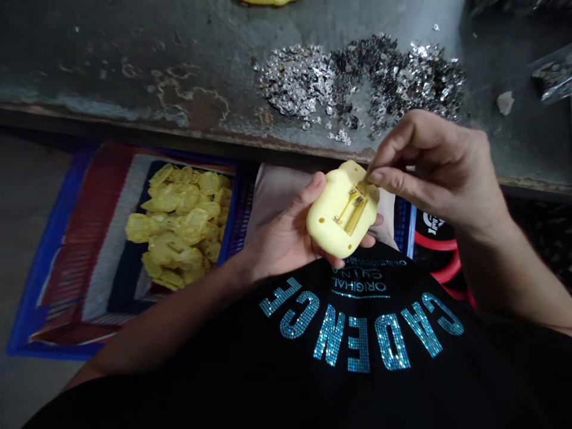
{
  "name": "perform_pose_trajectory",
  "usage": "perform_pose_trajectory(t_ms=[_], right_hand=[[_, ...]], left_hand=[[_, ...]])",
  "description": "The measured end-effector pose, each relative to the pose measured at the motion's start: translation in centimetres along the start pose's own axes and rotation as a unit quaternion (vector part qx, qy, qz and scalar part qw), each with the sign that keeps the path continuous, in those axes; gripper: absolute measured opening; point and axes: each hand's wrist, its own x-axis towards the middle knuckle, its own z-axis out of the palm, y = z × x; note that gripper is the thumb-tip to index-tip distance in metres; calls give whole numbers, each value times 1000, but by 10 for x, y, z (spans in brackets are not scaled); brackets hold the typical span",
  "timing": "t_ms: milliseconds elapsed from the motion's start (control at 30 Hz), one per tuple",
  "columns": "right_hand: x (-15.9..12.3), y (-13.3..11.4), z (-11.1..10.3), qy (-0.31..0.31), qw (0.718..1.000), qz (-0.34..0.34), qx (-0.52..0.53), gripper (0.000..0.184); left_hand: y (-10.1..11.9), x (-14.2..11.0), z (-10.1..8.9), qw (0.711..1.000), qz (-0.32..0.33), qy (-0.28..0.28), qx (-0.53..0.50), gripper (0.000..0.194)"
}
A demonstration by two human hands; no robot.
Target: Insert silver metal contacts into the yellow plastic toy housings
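My left hand (pixel 286 235) cups a pale yellow plastic shell (pixel 342 210) from below, its recessed slot with small metal pieces facing up. My right hand (pixel 429 167) hovers over the shell's far corner, thumb and forefinger pinched together at the slot's edge on something too small to make out. Both hands are held above my lap, just in front of the worn grey table edge (pixel 179 128).
A heap of small shiny metal parts (pixel 361 80) lies on the table beyond my hands. To the left, below the table, a blue crate (pixel 31 280) holds a pile of yellow plastic shells (pixel 179 223). A red and black object (pixel 440 256) sits at my right.
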Motion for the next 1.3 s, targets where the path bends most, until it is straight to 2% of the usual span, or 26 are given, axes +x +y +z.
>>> perform_pose_trajectory(t_ms=[100, 167, 267, 333, 467, 633, 767, 867, 967, 1067, 1167, 1300], right_hand=[[-7, 7, 3, 8, 999, 33, 17, 26], [-9, 12, 5, 9, 998, 48, 24, 34], [-10, 16, 11, 22, 999, 23, -1, 42], [-12, 17, 16, 38, 999, 0, -15, 40], [-19, 17, 31, 94, 994, -37, -29, 29], [-25, 19, 51, 168, 982, -63, -49, 20], [-30, 29, 64, 225, 970, -90, -5, 15], [-33, 39, 74, 266, 958, -104, 28, 12], [-35, 46, 82, 303, 947, -103, 37, 9], [-34, 50, 89, 322, 940, -99, 58, 15], [-33, 53, 94, 335, 936, -82, 72, 20], [-32, 55, 96, 342, 935, -76, 61, 23]], left_hand=[[-2, -1, 4, 1000, 21, 9, 10, 64], [-5, -1, 6, 997, 50, 38, 38, 65], [-10, 0, 5, 985, 113, 94, 89, 66], [-13, 0, 1, 975, 156, 106, 118, 64], [-16, 1, -4, 965, 204, 65, 153, 62], [-13, 0, 3, 944, 252, 79, 197, 61], [-11, -2, 9, 898, 285, 127, 309, 65], [-9, -4, 13, 836, 312, 167, 418, 72], [-6, -3, 17, 766, 345, 183, 511, 61], [-5, -2, 17, 715, 372, 176, 565, 57], [-6, -2, 17, 695, 368, 177, 592, 60], [-6, -1, 17, 703, 351, 190, 589, 63]])
